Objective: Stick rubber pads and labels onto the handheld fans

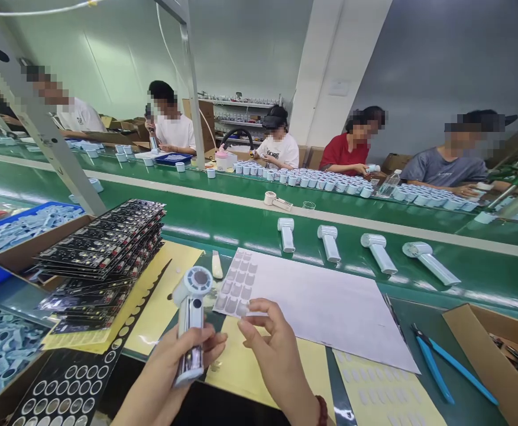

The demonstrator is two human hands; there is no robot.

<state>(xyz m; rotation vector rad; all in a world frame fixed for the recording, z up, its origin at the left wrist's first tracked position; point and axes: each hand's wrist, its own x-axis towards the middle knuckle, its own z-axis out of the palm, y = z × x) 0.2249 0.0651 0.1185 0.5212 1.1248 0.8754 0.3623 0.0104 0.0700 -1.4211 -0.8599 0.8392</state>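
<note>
My left hand (pixel 170 361) is wrapped round the handle of a light blue handheld fan (pixel 191 322). The fan is upright, its round head at the top and a shiny strip down the handle's front. My right hand (pixel 274 349) is just right of the fan with its fingers curled and thumb near the fingertips; anything between them is too small to make out. Those fingertips are by the lower corner of a sheet of grey stickers (pixel 236 281), which lies beside a large white sheet (pixel 316 296). Below my right hand lies yellow backing paper (pixel 232 361).
Stacked black circuit boards (pixel 103 242) stand left, above a black sheet of round stickers (pixel 64 390). Several fans (pixel 330 242) lie on the green conveyor (pixel 223 222). Blue-handled cutters (pixel 454 367) and a cardboard box (pixel 485 337) are right. Co-workers sit across the line.
</note>
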